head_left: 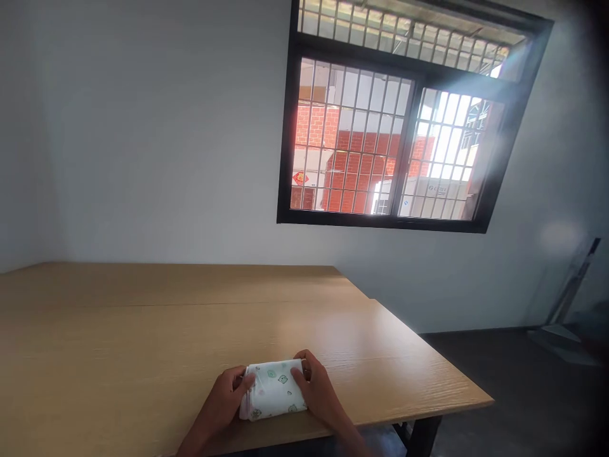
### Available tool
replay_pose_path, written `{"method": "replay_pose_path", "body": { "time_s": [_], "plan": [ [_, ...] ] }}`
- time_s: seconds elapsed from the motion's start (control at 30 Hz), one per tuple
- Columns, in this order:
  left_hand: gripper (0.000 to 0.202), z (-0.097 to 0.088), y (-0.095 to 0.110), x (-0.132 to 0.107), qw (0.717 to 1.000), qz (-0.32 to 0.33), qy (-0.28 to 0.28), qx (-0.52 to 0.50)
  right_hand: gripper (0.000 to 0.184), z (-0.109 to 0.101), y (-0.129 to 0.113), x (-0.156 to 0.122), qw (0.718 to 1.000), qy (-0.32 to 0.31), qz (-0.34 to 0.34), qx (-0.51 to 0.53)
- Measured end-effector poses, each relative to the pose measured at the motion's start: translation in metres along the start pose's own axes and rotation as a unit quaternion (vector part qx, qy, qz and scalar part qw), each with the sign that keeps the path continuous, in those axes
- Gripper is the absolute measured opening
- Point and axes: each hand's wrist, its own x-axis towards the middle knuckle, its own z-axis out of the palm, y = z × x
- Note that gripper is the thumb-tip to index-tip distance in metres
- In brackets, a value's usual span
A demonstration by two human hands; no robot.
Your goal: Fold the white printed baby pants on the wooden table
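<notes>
A small folded white cloth point(274, 387) with little green printed figures and a pink edge lies on the wooden table point(143, 343) near its front edge. My left hand point(226, 397) grips the cloth's left side, thumb on top. On the cloth's right side sits my right hand point(318, 388), fingers curled over the far corner and thumb pressing on the top. Both hands are closed on the cloth.
The light wooden table runs far to the left and back to a white wall. Its right edge point(457, 374) drops to a dark floor. A barred window point(394, 127) is in the wall above. A pale stand point(571, 298) is at far right.
</notes>
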Motion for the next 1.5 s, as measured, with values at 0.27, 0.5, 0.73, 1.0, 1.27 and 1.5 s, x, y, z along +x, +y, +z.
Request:
{"method": "replay_pose_path", "body": {
  "time_s": [0.27,0.5,0.73,1.0,1.27,1.5],
  "plan": [
    [0.042,0.011,-0.007,-0.008,0.979,0.049,0.173,0.096,0.019,0.013,-0.001,-0.008,0.99,0.098,-0.017,-0.099],
    [0.06,0.064,-0.01,-0.037,0.775,0.373,0.188,0.473,0.062,0.049,0.001,-0.052,0.907,0.014,-0.25,-0.339],
    [0.096,0.037,-0.023,-0.048,0.827,0.247,0.048,0.503,0.071,0.024,-0.001,-0.067,0.908,-0.095,-0.116,-0.39],
    [0.083,-0.01,-0.059,-0.069,0.943,0.14,0.087,0.289,0.07,-0.017,0.002,-0.067,0.941,-0.064,0.031,-0.33],
    [0.073,-0.008,0.002,0.007,0.99,0.063,-0.052,0.118,0.038,-0.01,-0.009,0.004,0.999,-0.048,0.017,0.007],
    [0.054,-0.009,0.014,0.021,0.985,0.049,-0.099,0.133,0.019,-0.004,-0.013,0.021,0.997,-0.077,-0.021,0.02]
  ]
}}
